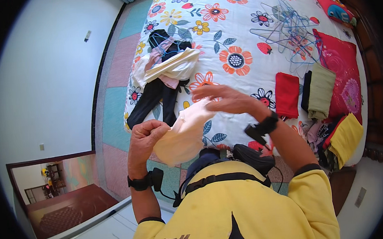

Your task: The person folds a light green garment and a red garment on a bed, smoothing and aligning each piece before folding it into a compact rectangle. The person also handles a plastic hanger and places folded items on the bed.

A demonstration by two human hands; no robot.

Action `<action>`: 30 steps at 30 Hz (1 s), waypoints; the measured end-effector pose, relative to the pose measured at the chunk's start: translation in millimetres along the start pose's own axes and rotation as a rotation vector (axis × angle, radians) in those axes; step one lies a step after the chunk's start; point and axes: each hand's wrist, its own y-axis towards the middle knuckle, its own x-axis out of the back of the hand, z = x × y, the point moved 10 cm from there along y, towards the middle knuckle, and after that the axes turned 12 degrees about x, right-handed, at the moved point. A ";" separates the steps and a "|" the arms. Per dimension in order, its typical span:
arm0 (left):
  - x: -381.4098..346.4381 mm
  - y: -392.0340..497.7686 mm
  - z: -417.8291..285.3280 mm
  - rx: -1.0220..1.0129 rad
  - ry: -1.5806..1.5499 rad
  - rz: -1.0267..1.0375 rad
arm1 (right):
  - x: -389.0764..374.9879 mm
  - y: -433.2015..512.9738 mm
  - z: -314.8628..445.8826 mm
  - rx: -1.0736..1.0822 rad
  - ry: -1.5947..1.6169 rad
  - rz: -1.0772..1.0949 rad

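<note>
A pale pink ribbed cloth garment [182, 136] hangs between my two hands, in front of my yellow shirt. Its left edge is pinched in the closed fingers of my left hand [148, 133]. At its upper right end is my right hand [225, 98], with some fingers extended and the lower ones at the cloth; the exact grip is partly hidden. Beyond the hands, black trousers [147, 101] lie on the flowered bedspread [219, 34]. A cream garment [177, 65], a pink one and blue hangers [161, 43] lie over their upper part.
Tangled wire hangers [288, 32] lie at the bed's far right. Nearer are a folded red cloth [287, 94], a folded green cloth [322, 90], a yellow folded cloth [346, 138] and a red pillow [349, 65]. A white flowered surface [99, 235] is at lower left.
</note>
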 end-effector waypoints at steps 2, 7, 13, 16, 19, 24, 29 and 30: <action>-3.5 3.1 2.5 0.011 0.028 0.003 | -46.6 25.6 23.5 0.112 -0.021 0.152; 10.1 16.0 18.1 -0.035 -0.003 0.025 | -89.2 38.7 -1.8 -0.203 -0.085 0.312; 96.0 25.1 32.9 -0.100 -0.126 -0.137 | -39.7 -6.2 -28.5 -0.454 -0.285 0.265; 125.8 35.3 38.9 -0.095 -0.105 -0.102 | -1.5 -32.0 -23.3 -0.634 -0.501 0.208; 135.1 45.7 38.6 -0.116 0.099 -0.071 | 19.3 -42.9 1.0 -0.655 -0.468 0.011; 113.8 62.5 33.3 -0.134 0.435 0.045 | 18.2 -23.8 44.9 -0.397 -1.043 0.071; 91.4 66.5 14.9 -0.350 0.800 0.016 | 1.8 -21.0 52.3 -0.363 -1.347 0.114; 89.2 66.9 13.6 -0.385 0.841 -0.005 | 1.7 -24.8 47.6 -0.433 -1.358 0.113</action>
